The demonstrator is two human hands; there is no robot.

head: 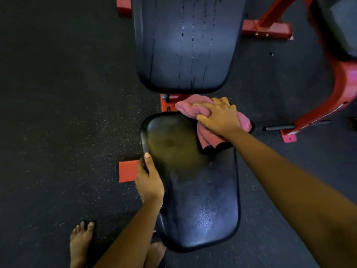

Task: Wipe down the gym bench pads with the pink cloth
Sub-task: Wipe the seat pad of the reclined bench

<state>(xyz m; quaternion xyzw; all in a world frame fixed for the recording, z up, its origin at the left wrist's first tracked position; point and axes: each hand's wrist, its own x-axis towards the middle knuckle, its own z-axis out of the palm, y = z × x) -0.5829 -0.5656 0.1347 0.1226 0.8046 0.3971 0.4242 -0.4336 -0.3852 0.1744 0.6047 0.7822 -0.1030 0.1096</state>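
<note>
The right arm stretches forward across the seat pad [193, 200], its right hand [218, 117] palm down, fingers curled into the bunched pink cloth [185, 105], pressing it on the pad's far right corner. The left hand [149, 180] clasps the pad's left edge, thumb on top. The back pad [170, 55] beyond shows wet streaks [192, 37].

1. Seat pad [193, 190]: black and glossy, with a wet sheen at the near end; pink cloth [185, 107] bunched on the far right corner, gripped by the right hand [218, 117]; left hand [148, 178] grips the left edge, thumb on top.
2. Back pad [183, 45]: black, beyond the seat pad; streaked with droplet lines.
3. Floor [58, 113]: dark speckled rubber; carries the red frame [168, 102], a bare foot [80, 242] and a second red machine [343, 84] at right.
</note>
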